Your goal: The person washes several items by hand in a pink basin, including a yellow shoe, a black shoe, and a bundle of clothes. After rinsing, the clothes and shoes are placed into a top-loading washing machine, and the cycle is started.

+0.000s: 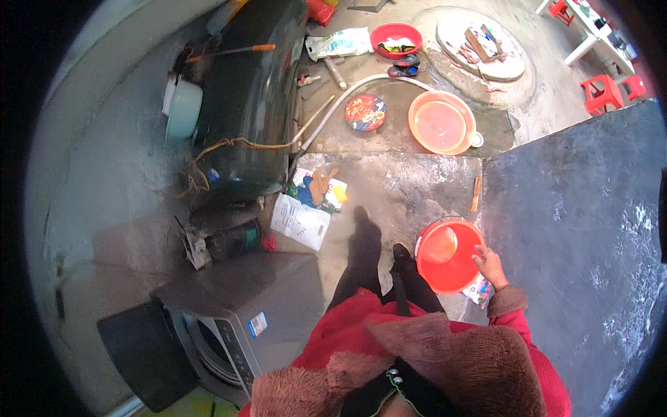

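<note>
My right hand point(490, 266) is at the right rim of a red plastic bucket point(453, 279), fingers apart and with nothing visible in them. I cannot tell whether the fingertips touch the rim. The bucket stands on the concrete floor just right of my feet, and a paler round patch shows inside it. Beside it, partly below my hand, lies a printed plastic packet point(477, 290). My left hand is out of view; on that side are my dark trousers and a grey front-loading washing machine point(281, 292) with its door swung open.
A dark wall point(563, 208) closes the right side. Ahead lie an orange basin point(443, 125), a round patterned lid point(366, 112), a pale hose point(354, 86) and a red basin point(383, 32). Plastic bags point(299, 221) with cloths rest left of my feet, near a large dark tank point(245, 114).
</note>
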A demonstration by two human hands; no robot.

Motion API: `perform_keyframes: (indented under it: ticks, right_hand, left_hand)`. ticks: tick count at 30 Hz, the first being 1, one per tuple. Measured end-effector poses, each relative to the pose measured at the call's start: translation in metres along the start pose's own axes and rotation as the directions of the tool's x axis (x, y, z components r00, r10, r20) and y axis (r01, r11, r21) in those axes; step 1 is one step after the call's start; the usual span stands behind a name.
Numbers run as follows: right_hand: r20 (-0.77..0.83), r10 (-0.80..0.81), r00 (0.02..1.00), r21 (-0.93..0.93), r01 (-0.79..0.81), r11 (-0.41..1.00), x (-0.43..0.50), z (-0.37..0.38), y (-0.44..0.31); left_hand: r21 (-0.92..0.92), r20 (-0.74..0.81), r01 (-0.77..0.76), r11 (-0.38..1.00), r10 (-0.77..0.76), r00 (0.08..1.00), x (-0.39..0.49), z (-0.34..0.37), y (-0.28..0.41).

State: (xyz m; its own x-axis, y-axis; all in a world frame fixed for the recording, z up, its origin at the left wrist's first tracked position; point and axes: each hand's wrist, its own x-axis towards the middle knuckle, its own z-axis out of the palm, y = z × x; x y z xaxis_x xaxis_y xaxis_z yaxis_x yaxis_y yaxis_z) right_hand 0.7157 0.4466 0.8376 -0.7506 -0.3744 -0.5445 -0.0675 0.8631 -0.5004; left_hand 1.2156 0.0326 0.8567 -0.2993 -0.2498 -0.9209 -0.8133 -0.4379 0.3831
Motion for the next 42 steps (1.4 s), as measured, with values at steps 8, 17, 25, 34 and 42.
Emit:
perform_keyframes:
  ticks: [8,17,25,34,42]
  right_hand:
    - [-0.108,0.130,0.986,0.218,-0.104,0.970,0.028,0.027,-0.020]
    - [-0.078,0.269,0.960,0.403,-0.216,0.889,0.082,0.058,-0.102]
    - [-0.006,0.303,0.953,0.420,-0.273,0.866,0.145,0.014,-0.086]
    - [-0.215,0.398,0.892,0.541,-0.230,0.809,0.260,-0.106,-0.069]
    - [-0.131,0.531,0.837,0.585,-0.367,0.723,0.296,-0.122,-0.063]
  left_hand:
    - [0.152,0.149,0.025,0.988,-0.048,0.988,0.091,-0.064,0.176]
    - [0.106,0.244,0.078,0.991,-0.102,0.964,0.174,-0.105,0.380]
    - [0.321,0.127,-0.030,0.947,-0.011,0.992,0.248,-0.028,0.539]
    - [0.203,0.008,-0.070,0.977,0.070,0.998,0.309,0.071,0.668]
    - [0.337,0.098,-0.137,0.932,0.110,0.989,0.398,0.120,0.826]
